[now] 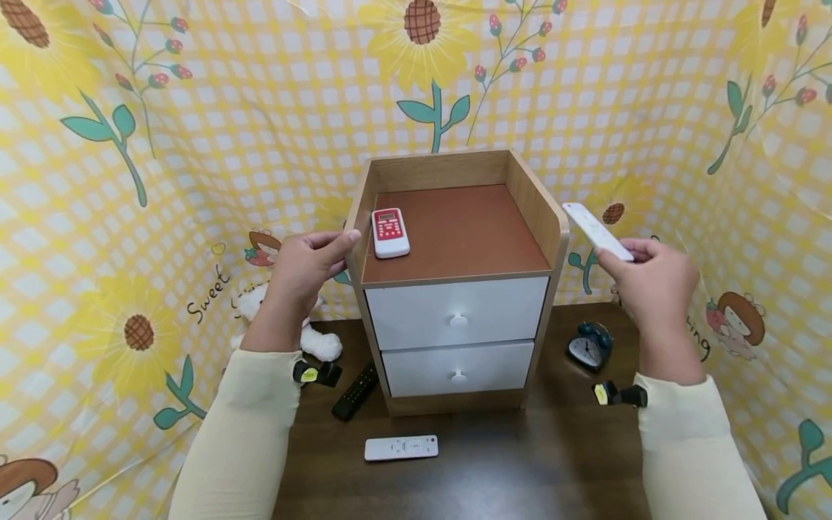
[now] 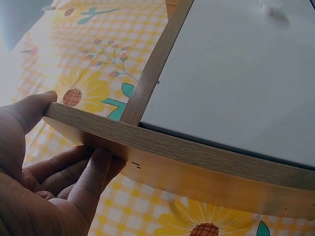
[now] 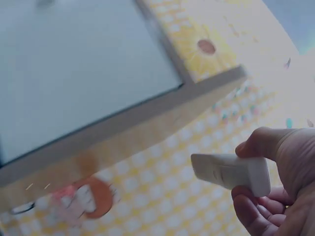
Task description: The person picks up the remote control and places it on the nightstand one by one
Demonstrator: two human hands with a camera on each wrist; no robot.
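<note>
A small wooden cabinet (image 1: 455, 406) with two white drawers stands on the dark table. My left hand (image 1: 304, 271) grips the upper edge of its left side panel, thumb on the rim and fingers against the outer face, as the left wrist view shows. Held in the air right of the cabinet is a slim white remote control (image 1: 596, 230), pinched at its near end between thumb and fingers of my right hand (image 1: 659, 285). On the cabinet's brown top, against the left panel, lies a white remote with a red face (image 1: 390, 232). Both drawers look closed.
Another white remote (image 1: 401, 448) lies before the cabinet, and a black remote (image 1: 354, 391) at its left front corner. A white plush toy (image 1: 321, 343) sits behind my left wrist. A dark alarm clock (image 1: 590, 347) stands at right. Patterned cloth (image 1: 273, 108) surrounds the table.
</note>
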